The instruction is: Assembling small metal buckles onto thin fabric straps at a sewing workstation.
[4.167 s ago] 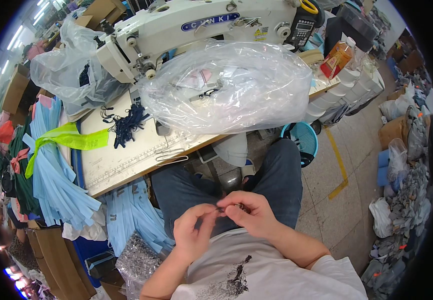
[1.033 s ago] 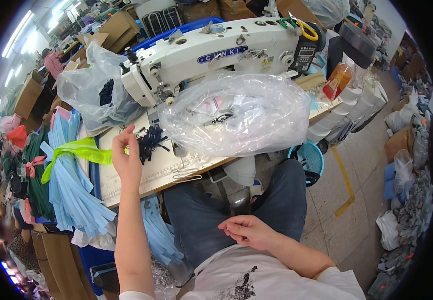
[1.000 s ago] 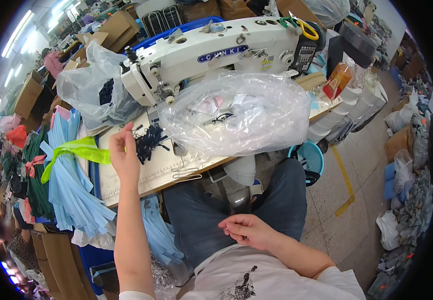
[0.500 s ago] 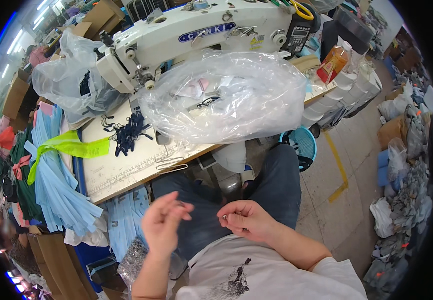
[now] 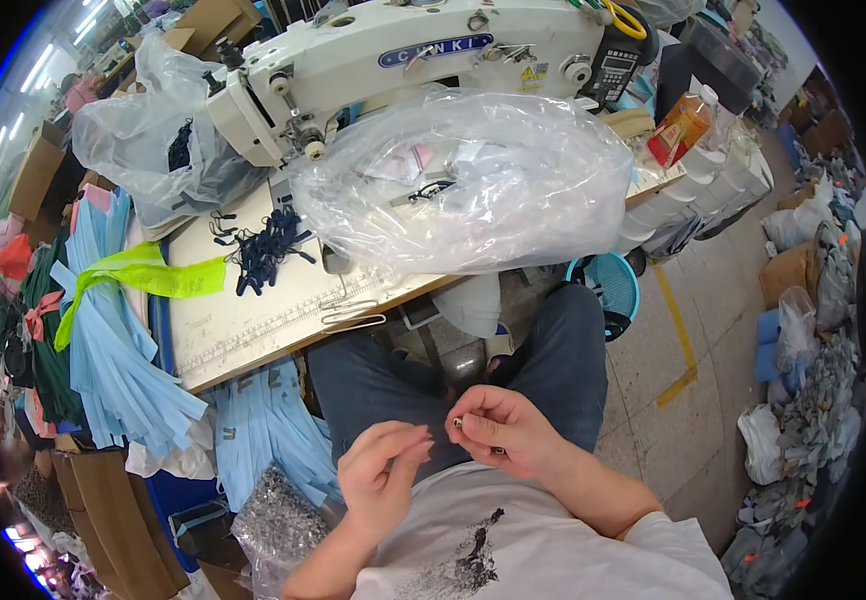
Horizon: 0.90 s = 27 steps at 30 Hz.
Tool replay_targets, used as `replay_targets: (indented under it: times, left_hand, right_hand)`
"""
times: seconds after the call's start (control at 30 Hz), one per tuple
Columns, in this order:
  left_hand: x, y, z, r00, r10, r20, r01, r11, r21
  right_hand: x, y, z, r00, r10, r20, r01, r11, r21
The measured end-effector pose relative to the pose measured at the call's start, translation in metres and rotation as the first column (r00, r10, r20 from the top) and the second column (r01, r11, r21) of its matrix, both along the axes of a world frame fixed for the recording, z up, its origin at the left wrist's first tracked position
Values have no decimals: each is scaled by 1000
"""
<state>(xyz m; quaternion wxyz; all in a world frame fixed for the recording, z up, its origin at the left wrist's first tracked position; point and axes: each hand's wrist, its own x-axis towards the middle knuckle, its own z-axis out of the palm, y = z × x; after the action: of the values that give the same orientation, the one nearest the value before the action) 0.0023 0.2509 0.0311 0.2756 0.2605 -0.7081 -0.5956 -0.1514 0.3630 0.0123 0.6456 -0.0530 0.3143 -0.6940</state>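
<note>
The right hand (image 5: 511,432) is curled, thumb and forefinger pinching a small, dark, shiny piece (image 5: 458,423) above the lap. Just beside it, the left hand (image 5: 381,478) is loosely bent, thumb near fingertips; whether it holds anything, I cannot tell. Beyond, a tangled pile of navy-blue cords (image 5: 266,250) lies on the white, rule-marked tabletop (image 5: 213,345).

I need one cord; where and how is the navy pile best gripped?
Probably pinch the navy cord pile by a loose end at its near edge, left hand coming from the lap side: ends poke out there, while the large plastic bag crowds its right.
</note>
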Motion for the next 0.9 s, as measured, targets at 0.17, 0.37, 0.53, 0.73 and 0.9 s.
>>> replay_targets:
  times: [0.17, 0.37, 0.53, 0.73, 0.9]
  left_hand:
    - [-2, -2, -5, 1000, 5, 17, -1, 979, -202]
    - [-10, -2, 3, 1000, 0, 25, 10, 912, -410]
    - [-10, -4, 3, 1000, -12, -5, 8, 854, -521]
    - [-11, -4, 2, 999, -26, -21, 9, 802, -597]
    - [-12, -4, 4, 998, -43, -37, 10, 776, -631]
  right_hand:
    - [1, 1, -6, 1000, 5, -25, -6, 999, -52]
    - [5, -2, 1, 995, 65, -76, -63, 998, 32]
    - [8, -4, 2, 993, 73, -94, -70, 997, 38]
    - [9, -4, 4, 994, 44, -103, -40, 998, 40]
    - [10, -6, 3, 996, 2, -92, 2, 999, 46]
